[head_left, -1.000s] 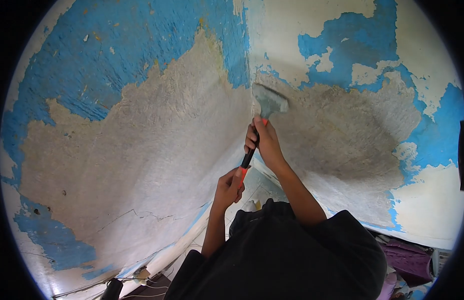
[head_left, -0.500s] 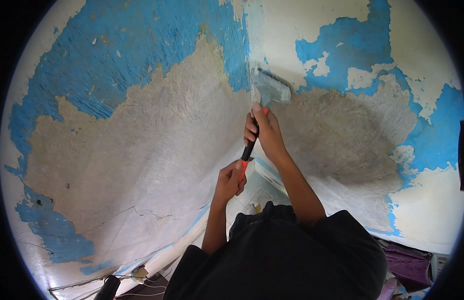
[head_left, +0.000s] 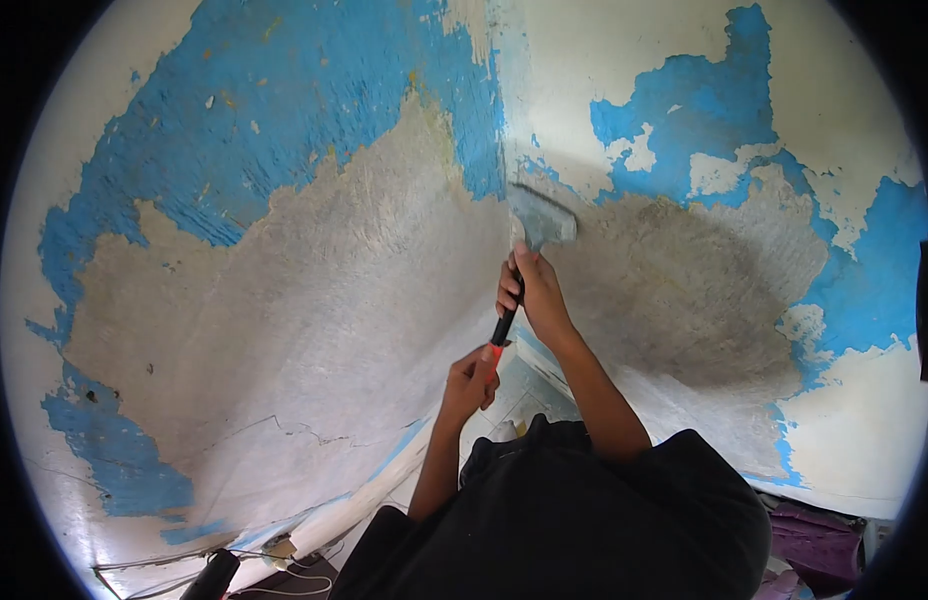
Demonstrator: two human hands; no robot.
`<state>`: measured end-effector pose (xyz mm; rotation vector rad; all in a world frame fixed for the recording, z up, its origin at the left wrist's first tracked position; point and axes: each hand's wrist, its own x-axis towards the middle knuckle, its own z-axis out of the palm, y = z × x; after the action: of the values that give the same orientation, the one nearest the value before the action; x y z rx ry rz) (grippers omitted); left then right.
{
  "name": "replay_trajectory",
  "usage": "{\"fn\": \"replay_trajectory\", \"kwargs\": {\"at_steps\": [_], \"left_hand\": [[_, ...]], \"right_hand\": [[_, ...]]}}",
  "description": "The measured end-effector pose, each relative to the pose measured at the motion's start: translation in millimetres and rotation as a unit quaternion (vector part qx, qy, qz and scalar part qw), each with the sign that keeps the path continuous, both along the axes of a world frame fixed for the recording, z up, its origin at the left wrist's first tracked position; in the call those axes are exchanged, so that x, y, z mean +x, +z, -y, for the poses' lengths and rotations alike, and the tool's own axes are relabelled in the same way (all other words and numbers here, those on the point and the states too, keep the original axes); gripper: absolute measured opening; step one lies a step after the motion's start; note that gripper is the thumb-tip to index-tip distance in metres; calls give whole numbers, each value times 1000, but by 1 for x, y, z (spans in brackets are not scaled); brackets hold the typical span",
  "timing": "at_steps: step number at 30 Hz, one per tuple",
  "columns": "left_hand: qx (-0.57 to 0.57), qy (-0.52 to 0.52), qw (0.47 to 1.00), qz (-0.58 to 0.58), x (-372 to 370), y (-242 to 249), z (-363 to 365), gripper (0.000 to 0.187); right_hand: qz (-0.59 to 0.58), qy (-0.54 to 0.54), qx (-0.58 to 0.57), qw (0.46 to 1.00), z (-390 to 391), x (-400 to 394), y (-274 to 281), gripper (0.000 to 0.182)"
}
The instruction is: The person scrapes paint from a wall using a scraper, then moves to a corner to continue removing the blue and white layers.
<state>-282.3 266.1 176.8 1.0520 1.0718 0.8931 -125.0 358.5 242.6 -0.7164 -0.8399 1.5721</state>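
A long-handled scraper (head_left: 545, 218) with a wide blade and a black-and-red handle lies against the right-hand wall, close to the corner. My right hand (head_left: 540, 297) is closed round the upper handle just below the blade, its thumb lying along the shaft. Lower down, my left hand (head_left: 470, 384) grips the red end of the same handle. Around the blade, the right wall (head_left: 684, 290) shows a bare grey patch edged by blue and cream paint. The edge of the blade facing the wall is hard to make out.
The left wall (head_left: 284, 310) carries a large bare grey area with blue paint (head_left: 274, 110) above it and a thin crack low down. Cables (head_left: 304, 578) and a black object (head_left: 212, 575) lie at lower left. Purple fabric (head_left: 816, 545) sits at lower right.
The scraper and both hands have moved down along the corner. Grey and blue surface now shows above the blade, where cream paint and the blade were. The view has shifted slightly.
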Motion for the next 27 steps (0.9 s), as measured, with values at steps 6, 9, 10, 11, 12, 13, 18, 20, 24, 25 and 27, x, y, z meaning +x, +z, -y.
{"fn": "replay_trajectory", "kwargs": {"at_steps": [6,9,10,11,12,13,18,20,24,25,27], "left_hand": [[38,0,999,-3,9,44,-14,47],[39,2,999,1,12,41,-17,47],[27,2,1000,0,11,22,-12,47],[16,2,1000,-3,9,-1,-6,47],[-1,-9,1000,-29,7,-13,0,46],[-9,-17,999,-31,6,-24,7,46],[6,-2,999,-34,19,12,5,48],[3,-17,999,-31,11,22,1,49],[-26,-22,999,-1,17,4,18,51],[-26,-31,999,2,17,-8,16,51],[-23,-44,999,9,20,-10,12,51]], "right_hand": [[20,-12,44,999,-5,6,56,38],[29,-21,44,998,-5,4,47,38],[32,-26,38,998,-2,4,33,38],[23,-20,25,999,4,6,9,38],[12,-14,14,1000,11,8,-13,38],[2,-8,3,1000,11,11,-33,39],[18,-21,20,999,20,19,18,39],[13,-23,2,1000,16,14,25,39],[35,-17,-23,999,21,16,2,39],[38,-23,-14,999,21,17,-3,39],[42,-37,2,998,22,19,-9,39]]}}
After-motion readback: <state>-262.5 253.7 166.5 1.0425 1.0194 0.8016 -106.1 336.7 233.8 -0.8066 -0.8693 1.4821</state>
